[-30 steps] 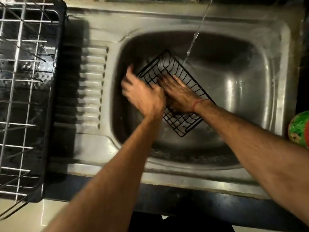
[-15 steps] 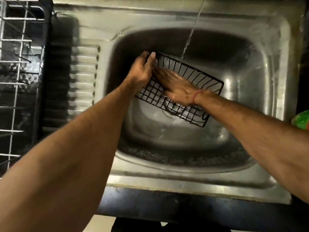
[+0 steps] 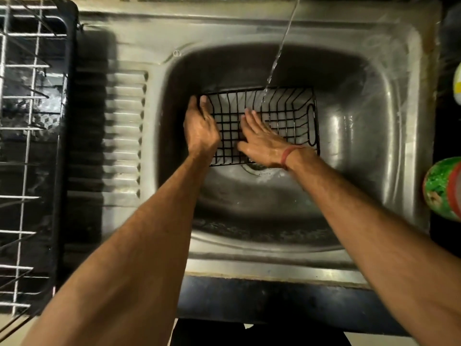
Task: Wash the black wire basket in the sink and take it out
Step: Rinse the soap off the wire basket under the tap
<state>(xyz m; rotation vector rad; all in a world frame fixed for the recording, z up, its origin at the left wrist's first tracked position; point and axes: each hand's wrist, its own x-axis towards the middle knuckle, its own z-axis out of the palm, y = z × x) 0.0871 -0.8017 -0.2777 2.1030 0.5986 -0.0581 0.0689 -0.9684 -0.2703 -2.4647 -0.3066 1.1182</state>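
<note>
The black wire basket (image 3: 287,113) sits level inside the steel sink (image 3: 361,151), open side up, under a thin stream of water (image 3: 277,56) that falls onto its far rim. My left hand (image 3: 200,128) grips the basket's left end, with the thumb over the top wire. My right hand (image 3: 262,143) lies flat inside the basket, fingers straight and pressed on the wire floor. A red thread circles that wrist. The drain (image 3: 257,167) shows just below the basket.
A ribbed drainboard (image 3: 119,136) lies left of the sink. Further left stands a white wire dish rack (image 3: 25,146) on a black tray. A green round object (image 3: 441,188) sits at the right edge. The counter's front edge (image 3: 274,273) runs below.
The basket has turned from a tilted diagonal to square and level in the sink. My left hand shifted to its left end, and my right hand slid across the wire floor.
</note>
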